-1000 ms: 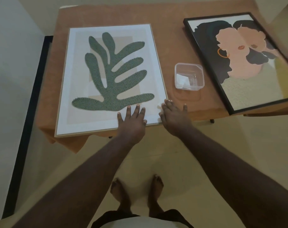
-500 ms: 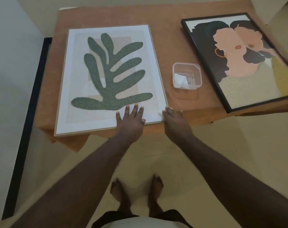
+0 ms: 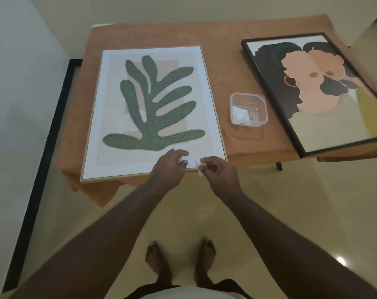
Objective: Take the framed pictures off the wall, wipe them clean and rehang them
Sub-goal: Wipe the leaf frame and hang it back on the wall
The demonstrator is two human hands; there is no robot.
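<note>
A person stands barefoot at the near edge of a low table [image 3: 215, 37] draped in an orange-brown cloth, both arms reaching forward. Flat on the cloth at about eleven o'clock from the hands lies the leaf picture [image 3: 153, 108], a pale-framed print of a green frond on white and beige, its near edge running past the cloth's front fold. The left hand [image 3: 169, 167] rests on the lower border of that picture, fingers bent and its fingertips meeting a small white cloth [image 3: 194, 161] that lies on the glass near the frame's near right corner. The right hand [image 3: 218, 170] sits just beside it at three o'clock, fingers curled in and pinching the other end of the same white cloth, a scrap of which hangs below its knuckles. At about one o'clock from the hands stands a clear plastic tub [image 3: 249, 110], lidless, between the two pictures and touching neither; inside it lies something white and folded against the left wall, and the rest of the contents are too faint to make out. Further round at two o'clock the portrait picture [image 3: 325, 91], black-framed, lies flat and skewed, its right side running out of view.
</note>
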